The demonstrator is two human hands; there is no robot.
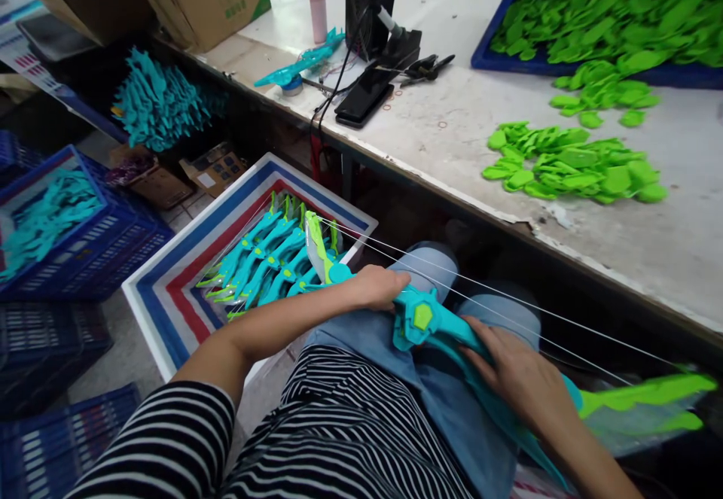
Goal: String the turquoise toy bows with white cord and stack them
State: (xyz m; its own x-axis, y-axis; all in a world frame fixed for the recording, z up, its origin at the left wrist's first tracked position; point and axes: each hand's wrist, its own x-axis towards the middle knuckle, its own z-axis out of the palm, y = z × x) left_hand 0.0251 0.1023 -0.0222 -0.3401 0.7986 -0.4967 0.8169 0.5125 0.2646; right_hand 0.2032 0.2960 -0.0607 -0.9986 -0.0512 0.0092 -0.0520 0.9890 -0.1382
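A teal and lime-green toy bow [446,322] lies across my lap, strung with white cords along its far side. My left hand [379,288] is wrapped round its left limb, close to the middle piece with the green hexagon. On the right limb, my right hand [511,363] grips from above, thumb and fingers around the teal plastic. The bow's green right tip [649,401] is blurred, with clear film about it. Its green left tip [317,239] reaches over a striped bin [186,281], where several similar bows [265,254] lie in rows.
On the workbench [440,138] are loose green parts [581,160], a blue crate [480,59] of green pieces, a phone [364,104], a small fan [367,10] and a pink bottle [318,13]. Blue crates [124,232] and a teal heap [161,104] stand left. The bench edge runs beyond my knees.
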